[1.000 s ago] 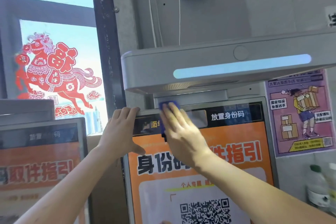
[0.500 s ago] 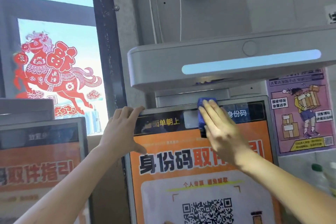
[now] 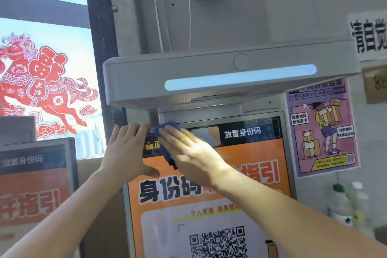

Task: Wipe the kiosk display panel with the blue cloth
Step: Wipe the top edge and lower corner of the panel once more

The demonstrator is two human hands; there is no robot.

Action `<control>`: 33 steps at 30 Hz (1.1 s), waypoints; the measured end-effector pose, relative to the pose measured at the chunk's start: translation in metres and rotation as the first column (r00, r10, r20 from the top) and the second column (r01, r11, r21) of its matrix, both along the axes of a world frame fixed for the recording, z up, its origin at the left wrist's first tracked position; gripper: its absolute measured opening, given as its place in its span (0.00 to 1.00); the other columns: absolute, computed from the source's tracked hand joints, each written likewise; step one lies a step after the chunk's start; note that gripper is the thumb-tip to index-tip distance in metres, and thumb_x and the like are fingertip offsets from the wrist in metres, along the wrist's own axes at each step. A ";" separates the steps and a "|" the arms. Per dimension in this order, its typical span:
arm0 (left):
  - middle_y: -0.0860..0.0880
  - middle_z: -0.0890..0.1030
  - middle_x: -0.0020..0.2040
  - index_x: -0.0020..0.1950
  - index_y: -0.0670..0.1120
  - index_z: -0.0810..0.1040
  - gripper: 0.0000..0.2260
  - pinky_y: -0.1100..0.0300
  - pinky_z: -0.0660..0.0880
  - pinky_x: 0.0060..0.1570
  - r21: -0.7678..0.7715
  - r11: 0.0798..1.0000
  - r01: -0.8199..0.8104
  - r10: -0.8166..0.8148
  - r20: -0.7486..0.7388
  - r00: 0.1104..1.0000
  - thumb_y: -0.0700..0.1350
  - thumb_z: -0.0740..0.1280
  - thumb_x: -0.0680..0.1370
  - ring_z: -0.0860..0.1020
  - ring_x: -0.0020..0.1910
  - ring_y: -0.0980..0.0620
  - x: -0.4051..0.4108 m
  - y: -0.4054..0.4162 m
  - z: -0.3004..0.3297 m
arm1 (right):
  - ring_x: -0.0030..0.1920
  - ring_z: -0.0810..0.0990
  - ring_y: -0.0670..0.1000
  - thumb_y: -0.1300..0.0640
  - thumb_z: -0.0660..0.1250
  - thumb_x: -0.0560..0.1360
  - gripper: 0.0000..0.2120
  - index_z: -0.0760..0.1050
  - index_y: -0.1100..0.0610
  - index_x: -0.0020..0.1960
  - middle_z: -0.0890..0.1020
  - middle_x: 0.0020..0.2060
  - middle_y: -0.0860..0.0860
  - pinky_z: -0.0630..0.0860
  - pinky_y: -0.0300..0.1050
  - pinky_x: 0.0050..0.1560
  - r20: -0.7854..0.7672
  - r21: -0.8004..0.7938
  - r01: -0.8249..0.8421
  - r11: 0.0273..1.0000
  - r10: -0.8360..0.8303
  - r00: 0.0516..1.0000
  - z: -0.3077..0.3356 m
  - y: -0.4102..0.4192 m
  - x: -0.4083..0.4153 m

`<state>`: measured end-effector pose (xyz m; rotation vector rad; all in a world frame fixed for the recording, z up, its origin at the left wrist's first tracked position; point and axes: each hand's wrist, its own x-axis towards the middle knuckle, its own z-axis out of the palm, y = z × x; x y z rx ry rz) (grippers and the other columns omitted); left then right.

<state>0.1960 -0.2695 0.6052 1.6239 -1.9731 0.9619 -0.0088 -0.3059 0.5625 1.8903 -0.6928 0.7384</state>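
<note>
Beneath the grey scanner hood (image 3: 209, 73), flat right hand (image 3: 192, 153) presses the soft, light blue cloth (image 3: 165, 144) onto the kiosk display panel (image 3: 247, 132), while the open left hand (image 3: 127, 151) braces its top-left corner.

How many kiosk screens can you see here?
2. One kiosk screen is in the middle, where the right hand presses the blue cloth on it while the left hand touches its corner. A second screen sits at the left edge, partly cut off.
</note>
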 end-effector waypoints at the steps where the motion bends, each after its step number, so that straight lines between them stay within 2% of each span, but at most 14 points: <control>1: 0.52 0.68 0.68 0.76 0.53 0.56 0.54 0.50 0.57 0.74 0.012 1.000 -0.007 0.008 -0.016 1.000 0.74 0.74 0.57 0.66 0.67 0.48 -0.002 0.001 0.001 | 0.78 0.58 0.57 0.62 0.53 0.79 0.26 0.61 0.63 0.77 0.62 0.77 0.59 0.57 0.54 0.78 0.072 -0.021 0.010 1.000 -0.008 0.997 0.000 -0.002 -0.021; 3: 0.51 0.68 0.69 0.74 0.53 0.56 0.53 0.50 0.56 0.74 0.038 0.999 -0.024 0.025 -0.031 0.999 0.73 0.74 0.58 0.65 0.68 0.48 -0.006 0.002 0.002 | 0.79 0.57 0.57 0.63 0.57 0.79 0.27 0.60 0.64 0.77 0.61 0.77 0.59 0.54 0.52 0.79 0.231 -0.041 0.041 0.998 -0.030 0.972 -0.005 -0.011 -0.076; 6: 0.50 0.70 0.67 0.71 0.52 0.60 0.50 0.47 0.57 0.75 0.052 0.999 -0.015 0.019 -0.073 0.997 0.77 0.70 0.58 0.67 0.67 0.47 -0.013 0.000 0.005 | 0.80 0.49 0.54 0.56 0.57 0.81 0.31 0.49 0.59 0.80 0.55 0.80 0.56 0.47 0.50 0.79 0.333 0.046 0.139 0.989 -0.147 0.931 -0.020 -0.014 -0.152; 8: 0.48 0.71 0.65 0.68 0.49 0.63 0.49 0.44 0.59 0.74 0.056 0.998 0.012 -0.004 -0.130 0.991 0.80 0.65 0.57 0.68 0.66 0.45 -0.021 0.000 0.005 | 0.80 0.48 0.54 0.54 0.55 0.81 0.31 0.47 0.58 0.80 0.54 0.80 0.56 0.52 0.53 0.78 0.350 0.080 0.171 0.982 -0.188 0.917 -0.026 -0.015 -0.167; 10: 0.48 0.71 0.64 0.67 0.47 0.65 0.52 0.42 0.57 0.75 0.040 0.999 -0.004 0.010 -0.141 0.990 0.82 0.59 0.56 0.68 0.66 0.45 -0.030 0.001 0.004 | 0.80 0.48 0.55 0.56 0.59 0.82 0.31 0.50 0.60 0.80 0.54 0.80 0.56 0.55 0.55 0.78 0.383 0.077 0.163 0.984 -0.180 0.906 -0.027 -0.015 -0.154; 13: 0.47 0.70 0.67 0.71 0.47 0.62 0.56 0.43 0.54 0.76 0.022 0.995 -0.097 0.099 -0.087 0.991 0.84 0.54 0.54 0.68 0.68 0.44 -0.040 0.003 0.000 | 0.80 0.47 0.55 0.62 0.63 0.81 0.31 0.53 0.62 0.80 0.54 0.80 0.58 0.53 0.56 0.79 0.293 0.060 0.084 0.995 -0.098 0.951 -0.020 -0.014 -0.123; 17: 0.45 0.71 0.67 0.74 0.48 0.63 0.56 0.42 0.59 0.74 0.006 0.996 -0.090 0.090 -0.103 0.991 0.82 0.60 0.56 0.68 0.67 0.42 -0.044 0.004 -0.001 | 0.80 0.52 0.57 0.63 0.62 0.81 0.28 0.58 0.64 0.78 0.58 0.78 0.59 0.55 0.56 0.78 0.138 0.027 0.043 0.999 -0.046 0.989 -0.010 -0.013 -0.107; 20: 0.43 0.72 0.65 0.74 0.47 0.65 0.56 0.41 0.62 0.72 -0.004 0.997 -0.082 0.082 -0.110 0.991 0.81 0.61 0.55 0.69 0.66 0.41 -0.045 0.006 -0.002 | 0.80 0.49 0.56 0.60 0.59 0.82 0.28 0.55 0.62 0.80 0.55 0.79 0.58 0.52 0.54 0.79 0.027 0.005 0.083 0.997 -0.083 0.996 -0.007 -0.016 -0.133; 23: 0.44 0.72 0.66 0.74 0.48 0.63 0.56 0.42 0.63 0.72 0.021 0.993 -0.116 0.118 -0.085 0.989 0.81 0.61 0.56 0.69 0.67 0.41 -0.049 0.009 0.000 | 0.80 0.44 0.57 0.56 0.55 0.83 0.30 0.46 0.59 0.80 0.47 0.80 0.57 0.47 0.55 0.78 0.202 0.096 0.264 0.960 -0.279 0.939 -0.011 -0.018 -0.181; 25: 0.44 0.71 0.67 0.75 0.48 0.62 0.56 0.42 0.62 0.72 0.041 0.990 -0.137 0.140 -0.085 0.987 0.80 0.60 0.55 0.68 0.68 0.41 -0.051 0.010 0.002 | 0.79 0.48 0.60 0.53 0.46 0.83 0.27 0.49 0.62 0.79 0.50 0.79 0.59 0.54 0.58 0.78 0.319 0.152 0.303 0.941 -0.337 0.886 -0.018 -0.013 -0.204; 26: 0.44 0.71 0.68 0.75 0.47 0.61 0.57 0.42 0.62 0.72 0.054 0.988 -0.147 0.151 -0.087 0.985 0.80 0.60 0.54 0.68 0.68 0.41 -0.052 0.011 0.003 | 0.79 0.51 0.61 0.53 0.45 0.83 0.27 0.52 0.63 0.79 0.54 0.79 0.61 0.58 0.59 0.77 0.335 0.154 0.303 0.940 -0.339 0.879 -0.021 -0.012 -0.207; 29: 0.42 0.71 0.67 0.75 0.45 0.62 0.58 0.40 0.62 0.72 0.074 0.988 -0.133 0.141 -0.113 0.984 0.79 0.62 0.53 0.68 0.68 0.39 -0.056 0.015 0.004 | 0.79 0.52 0.61 0.56 0.54 0.84 0.26 0.53 0.64 0.78 0.57 0.78 0.62 0.58 0.59 0.76 0.350 0.112 0.305 0.946 -0.325 0.879 -0.026 -0.013 -0.200; 31: 0.42 0.70 0.68 0.75 0.45 0.62 0.57 0.42 0.62 0.72 0.071 0.991 -0.111 0.121 -0.152 0.981 0.77 0.65 0.54 0.66 0.70 0.39 -0.057 0.018 0.002 | 0.79 0.52 0.61 0.56 0.56 0.84 0.27 0.52 0.64 0.78 0.55 0.78 0.61 0.56 0.58 0.76 0.257 0.084 0.283 0.955 -0.295 0.920 -0.027 -0.015 -0.200; 33: 0.42 0.68 0.70 0.75 0.45 0.61 0.56 0.42 0.62 0.73 0.065 0.994 -0.084 0.094 -0.182 0.979 0.74 0.71 0.56 0.63 0.72 0.40 -0.060 0.018 -0.001 | 0.79 0.50 0.61 0.52 0.47 0.83 0.27 0.50 0.63 0.79 0.52 0.78 0.60 0.54 0.58 0.77 0.021 0.030 0.318 0.948 -0.319 0.948 -0.015 -0.015 -0.214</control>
